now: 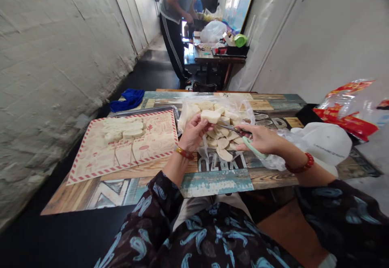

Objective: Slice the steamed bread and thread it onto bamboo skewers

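Note:
My left hand (pixel 194 134) pinches a pale, thick slice of food (pixel 210 116) over an open clear plastic bag (pixel 246 108). Many similar pale slices (pixel 223 143) fill the bag and spill at its front edge. In my right hand (pixel 258 138) is a pair of scissors (pixel 229 128) with dark blades pointing left toward the slices. A light green handle or band (pixel 253 148) shows below the right fingers. Left of the bag, a printed paper sheet (pixel 158 138) lies over a metal tray (pixel 146 111), with several pale pieces (pixel 133 129) on it.
A blue cloth (pixel 127 99) lies at the table's (pixel 217 181) back left. On the right are a white cap (pixel 323 142) and red-and-clear packaging (pixel 346 118). Beyond, a person (pixel 176 17) bends by another table (pixel 209 57) with bags and boxes.

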`<state>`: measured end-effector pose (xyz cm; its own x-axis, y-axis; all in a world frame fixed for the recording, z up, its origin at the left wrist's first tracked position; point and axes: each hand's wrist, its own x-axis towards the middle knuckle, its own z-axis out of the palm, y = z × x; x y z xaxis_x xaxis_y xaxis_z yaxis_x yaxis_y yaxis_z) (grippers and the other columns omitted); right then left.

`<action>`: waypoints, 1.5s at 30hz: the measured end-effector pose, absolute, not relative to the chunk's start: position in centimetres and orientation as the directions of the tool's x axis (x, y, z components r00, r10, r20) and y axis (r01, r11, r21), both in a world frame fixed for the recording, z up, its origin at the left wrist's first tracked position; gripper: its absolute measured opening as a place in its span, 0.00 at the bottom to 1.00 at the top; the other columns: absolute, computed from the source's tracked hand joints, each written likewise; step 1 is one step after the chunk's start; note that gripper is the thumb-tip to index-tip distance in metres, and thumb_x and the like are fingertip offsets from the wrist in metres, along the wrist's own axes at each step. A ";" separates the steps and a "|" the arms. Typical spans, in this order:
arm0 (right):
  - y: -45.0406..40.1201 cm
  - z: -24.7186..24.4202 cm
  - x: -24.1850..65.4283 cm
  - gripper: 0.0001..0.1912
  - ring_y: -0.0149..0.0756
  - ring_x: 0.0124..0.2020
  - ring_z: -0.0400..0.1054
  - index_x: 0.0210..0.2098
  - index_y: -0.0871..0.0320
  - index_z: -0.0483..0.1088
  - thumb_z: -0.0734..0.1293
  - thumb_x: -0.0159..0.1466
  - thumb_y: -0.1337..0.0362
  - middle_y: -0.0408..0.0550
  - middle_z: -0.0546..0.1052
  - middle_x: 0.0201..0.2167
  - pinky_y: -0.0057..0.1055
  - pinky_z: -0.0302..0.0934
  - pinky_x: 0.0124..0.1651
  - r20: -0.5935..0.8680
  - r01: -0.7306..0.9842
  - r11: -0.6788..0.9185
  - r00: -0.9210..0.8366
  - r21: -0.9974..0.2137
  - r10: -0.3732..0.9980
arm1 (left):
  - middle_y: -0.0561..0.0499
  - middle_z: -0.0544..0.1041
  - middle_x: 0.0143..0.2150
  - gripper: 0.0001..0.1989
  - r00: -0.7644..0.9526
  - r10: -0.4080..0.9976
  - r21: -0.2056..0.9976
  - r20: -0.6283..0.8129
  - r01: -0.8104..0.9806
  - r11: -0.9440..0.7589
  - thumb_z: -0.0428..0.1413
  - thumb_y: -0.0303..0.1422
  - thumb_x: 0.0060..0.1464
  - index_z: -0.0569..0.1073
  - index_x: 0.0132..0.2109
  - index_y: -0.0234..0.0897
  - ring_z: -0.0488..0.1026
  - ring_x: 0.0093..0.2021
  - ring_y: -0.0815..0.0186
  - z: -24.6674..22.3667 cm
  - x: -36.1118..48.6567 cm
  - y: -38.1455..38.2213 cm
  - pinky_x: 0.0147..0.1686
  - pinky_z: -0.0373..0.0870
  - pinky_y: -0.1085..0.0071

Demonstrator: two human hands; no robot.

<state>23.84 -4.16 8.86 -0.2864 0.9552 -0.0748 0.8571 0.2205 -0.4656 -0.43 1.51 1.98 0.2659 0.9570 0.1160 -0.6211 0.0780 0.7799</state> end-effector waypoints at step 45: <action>-6.2 6.0 23.4 0.30 0.44 0.38 0.77 0.56 0.60 0.76 0.76 0.57 0.52 0.54 0.83 0.44 0.37 0.73 0.45 0.300 0.750 0.351 -0.211 -0.561 0.930 | 0.49 0.80 0.46 0.33 0.317 0.944 0.791 0.093 -0.599 0.124 0.74 0.36 0.40 0.72 0.54 0.39 0.81 0.44 0.60 2.6 -0.5 0.5 0.44 0.78 0.66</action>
